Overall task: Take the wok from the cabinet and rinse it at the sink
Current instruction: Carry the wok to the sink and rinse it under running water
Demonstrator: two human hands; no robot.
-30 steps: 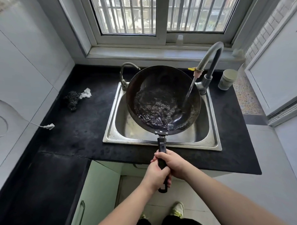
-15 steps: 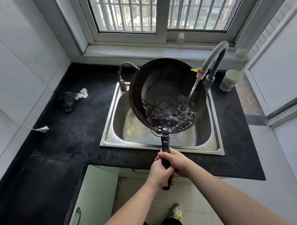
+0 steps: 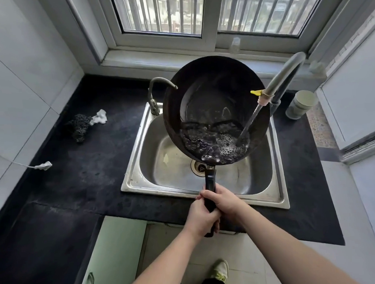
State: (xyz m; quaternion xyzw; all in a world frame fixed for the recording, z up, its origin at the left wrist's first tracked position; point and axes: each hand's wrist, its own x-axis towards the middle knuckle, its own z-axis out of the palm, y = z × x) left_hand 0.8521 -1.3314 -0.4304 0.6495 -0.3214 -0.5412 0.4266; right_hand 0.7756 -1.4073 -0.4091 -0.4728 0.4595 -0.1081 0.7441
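A black wok (image 3: 208, 98) hangs over the steel sink (image 3: 205, 196), its far rim raised and tilted toward me. Bubbly water pools in its near, low side. A stream from the tall grey faucet (image 3: 284, 74) runs into the wok at the right. Both hands clasp the wok's black handle (image 3: 210, 181): my left hand (image 3: 201, 218) grips the lower end, and my right hand (image 3: 224, 201) wraps it just above, over the counter's front edge.
A second, smaller tap (image 3: 157, 89) stands at the sink's back left. A steel scourer with a white scrap (image 3: 82, 126) lies on the black counter (image 3: 81, 177). A pale cup (image 3: 301, 104) sits at the right. A green cabinet door (image 3: 114, 255) is below.
The wok has tipped up further, its far rim rising toward the window. The water has slid to the near side by the handle. Both hands stay on the handle.
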